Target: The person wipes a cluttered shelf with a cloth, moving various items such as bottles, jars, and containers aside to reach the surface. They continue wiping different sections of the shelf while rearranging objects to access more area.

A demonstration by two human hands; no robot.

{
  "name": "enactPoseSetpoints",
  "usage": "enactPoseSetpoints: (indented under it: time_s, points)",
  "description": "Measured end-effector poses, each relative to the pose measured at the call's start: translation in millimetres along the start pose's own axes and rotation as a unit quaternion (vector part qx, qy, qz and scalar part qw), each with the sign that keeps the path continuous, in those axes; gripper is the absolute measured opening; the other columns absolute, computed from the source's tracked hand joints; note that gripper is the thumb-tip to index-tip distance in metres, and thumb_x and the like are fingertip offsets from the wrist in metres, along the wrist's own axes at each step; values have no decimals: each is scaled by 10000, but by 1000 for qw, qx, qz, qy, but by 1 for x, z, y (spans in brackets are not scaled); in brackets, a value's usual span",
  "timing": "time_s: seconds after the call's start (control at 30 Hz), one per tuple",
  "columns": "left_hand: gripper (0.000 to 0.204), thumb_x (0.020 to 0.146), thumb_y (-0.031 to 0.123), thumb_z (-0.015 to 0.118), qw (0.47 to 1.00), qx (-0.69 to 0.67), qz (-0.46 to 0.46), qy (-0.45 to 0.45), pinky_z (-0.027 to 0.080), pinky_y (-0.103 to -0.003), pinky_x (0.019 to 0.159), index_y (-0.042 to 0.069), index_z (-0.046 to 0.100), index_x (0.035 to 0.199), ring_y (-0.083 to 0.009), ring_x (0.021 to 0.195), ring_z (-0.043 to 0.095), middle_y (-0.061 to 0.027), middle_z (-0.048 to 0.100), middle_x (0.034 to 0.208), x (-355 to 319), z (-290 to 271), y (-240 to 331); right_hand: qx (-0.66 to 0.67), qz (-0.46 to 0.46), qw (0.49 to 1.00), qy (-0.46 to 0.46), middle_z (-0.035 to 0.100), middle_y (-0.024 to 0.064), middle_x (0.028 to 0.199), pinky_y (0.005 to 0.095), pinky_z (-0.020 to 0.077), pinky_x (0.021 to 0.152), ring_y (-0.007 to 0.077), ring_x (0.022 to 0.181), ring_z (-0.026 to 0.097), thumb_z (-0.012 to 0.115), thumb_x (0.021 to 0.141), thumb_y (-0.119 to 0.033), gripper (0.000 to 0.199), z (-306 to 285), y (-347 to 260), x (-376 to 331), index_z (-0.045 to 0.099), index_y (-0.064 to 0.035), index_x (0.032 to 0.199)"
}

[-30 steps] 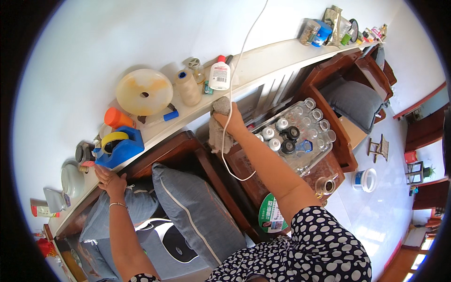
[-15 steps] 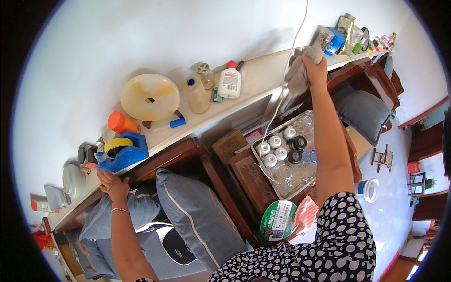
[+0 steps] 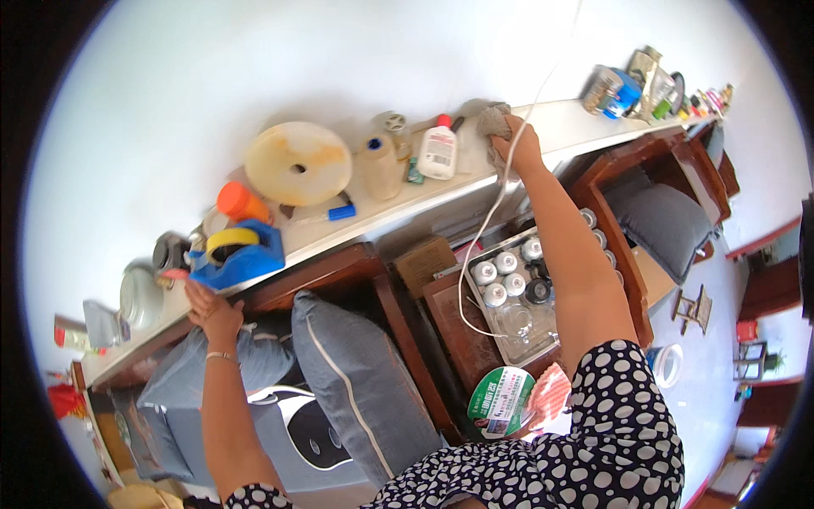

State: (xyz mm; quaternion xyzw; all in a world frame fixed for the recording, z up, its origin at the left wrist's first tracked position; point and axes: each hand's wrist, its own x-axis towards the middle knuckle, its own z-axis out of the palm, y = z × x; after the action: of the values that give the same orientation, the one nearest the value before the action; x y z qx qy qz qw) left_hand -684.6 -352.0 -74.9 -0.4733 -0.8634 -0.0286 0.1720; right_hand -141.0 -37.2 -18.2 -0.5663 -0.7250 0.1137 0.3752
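Observation:
My right hand [image 3: 521, 148] grips a crumpled grey-brown cloth [image 3: 493, 123], which lies against the white ledge [image 3: 555, 127] close to the wall. Just left of the cloth stands a white lotion bottle [image 3: 438, 151] with a red cap. A thin white cable [image 3: 490, 219] hangs down across my right wrist. On the left, my left hand [image 3: 215, 312] rests at the ledge's front edge with its fingers stretched out, holding nothing. Beside those fingers sits a blue tape dispenser [image 3: 242, 263] with a yellow roll, and an orange-capped container [image 3: 243, 204] is behind it.
A marbled round disc [image 3: 298, 170], a thread cone [image 3: 381, 170] and a blue-capped marker [image 3: 341, 212] occupy the ledge. Jars [image 3: 602, 92] crowd its right end. Below are grey cushions [image 3: 360, 386], a tray [image 3: 530, 346] of cups and bottles, and a green-white round fan [image 3: 500, 402].
My right hand has swept left along the ledge with the cloth, from near the jars to beside the lotion bottle. My left hand stays by the tape dispenser while the view shifts slightly.

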Motion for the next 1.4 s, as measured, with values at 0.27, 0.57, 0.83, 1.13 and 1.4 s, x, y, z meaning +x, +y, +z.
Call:
enactPoseSetpoints:
  time_s: [0.27, 0.57, 0.83, 1.13, 1.4]
  points:
    - [1121, 654, 382, 770, 990, 17, -25, -139, 180, -633, 1025, -23, 64, 1426, -324, 1405, 27, -176, -3, 1516, 10, -36, 16, -79, -7, 994, 76, 592, 179, 1009, 441, 490, 795, 368, 928, 569, 656, 688, -191, 386, 26, 2, -7, 584, -37, 1035]
    - [379, 721, 119, 692, 952, -181, 117, 217, 371, -445, 868, 33, 541, 1058, -357, 1014, 502, -159, 559, 1045, -52, -101, 75, -137, 9, 989, 48, 535, 149, 1109, 447, 464, 836, 356, 1013, 523, 643, 725, -196, 391, 23, 1, -8, 521, -55, 1069]
    - [268, 700, 175, 712, 950, -76, 303, -11, 480, -361, 723, 57, 550, 879, -261, 912, 582, -101, 591, 903, -37, -121, 197, -134, 20, 990, 39, 544, 140, 1087, 433, 474, 835, 347, 999, 530, 648, 714, -177, 375, 28, 3, -4, 543, -68, 1057]
    - [148, 767, 236, 622, 936, 181, 289, -89, 520, -353, 625, 121, 712, 785, -234, 776, 670, -71, 687, 798, 31, -100, 225, -119, 14, 991, 57, 546, 142, 1093, 424, 468, 843, 339, 1007, 522, 670, 698, -170, 477, 26, -2, -5, 512, -60, 1134]
    - [248, 781, 310, 649, 930, 106, 335, -104, 513, -379, 651, 66, 693, 776, -280, 767, 659, -126, 670, 797, 31, -95, 212, -137, 4, 989, 58, 558, 150, 1072, 400, 470, 841, 329, 997, 529, 678, 700, -154, 378, 28, -2, -9, 545, -30, 1031]
